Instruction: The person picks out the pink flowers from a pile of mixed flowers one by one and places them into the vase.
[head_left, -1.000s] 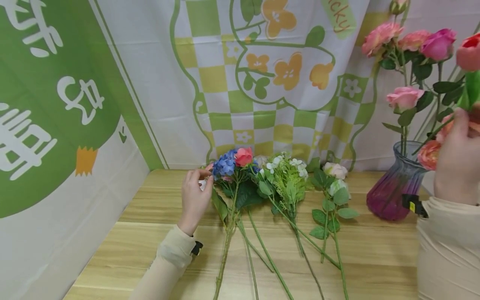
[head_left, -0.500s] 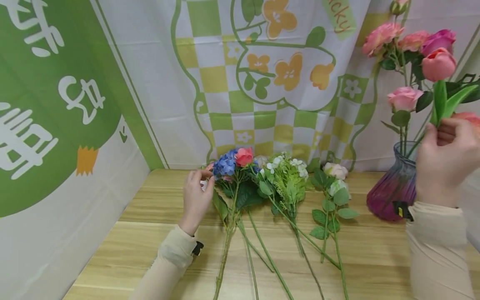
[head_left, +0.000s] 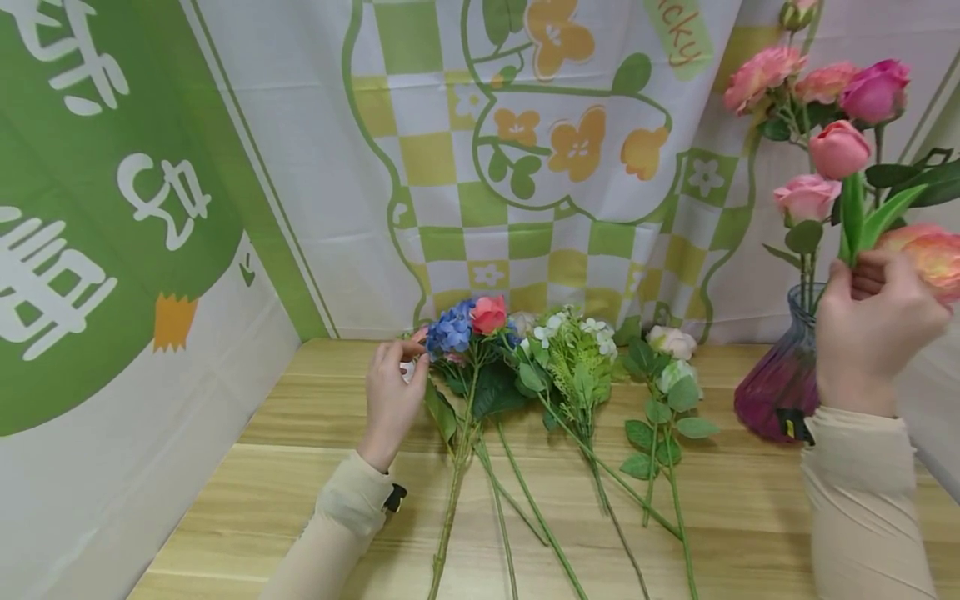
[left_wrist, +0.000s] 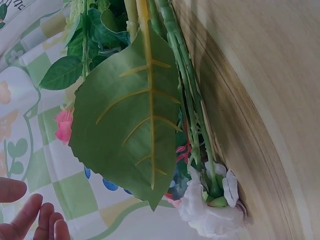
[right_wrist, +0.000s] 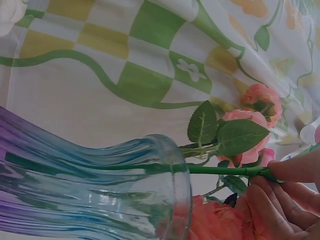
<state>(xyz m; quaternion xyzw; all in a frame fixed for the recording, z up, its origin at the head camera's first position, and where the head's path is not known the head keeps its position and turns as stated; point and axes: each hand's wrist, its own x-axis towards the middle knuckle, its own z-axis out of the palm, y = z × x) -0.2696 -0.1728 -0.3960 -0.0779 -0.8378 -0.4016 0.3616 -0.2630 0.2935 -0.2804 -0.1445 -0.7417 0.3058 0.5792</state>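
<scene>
Checked green-and-yellow cloth (head_left: 540, 175) behind, white-lettered green panel (head_left: 97, 217) at left, pale wooden tabletop (head_left: 262, 483) beneath

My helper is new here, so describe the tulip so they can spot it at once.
In the head view, find the blue-and-purple glass vase on the right of the table. Well above its mouth is the coral-pink tulip. Its smooth, closed egg shape and long blade-like leaves set it apart from the layered pink rose just below.

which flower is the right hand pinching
The tulip: the right hand pinches it at the base of its long, narrow leaves. The roses beside it have shorter, rounder leaves.
</scene>
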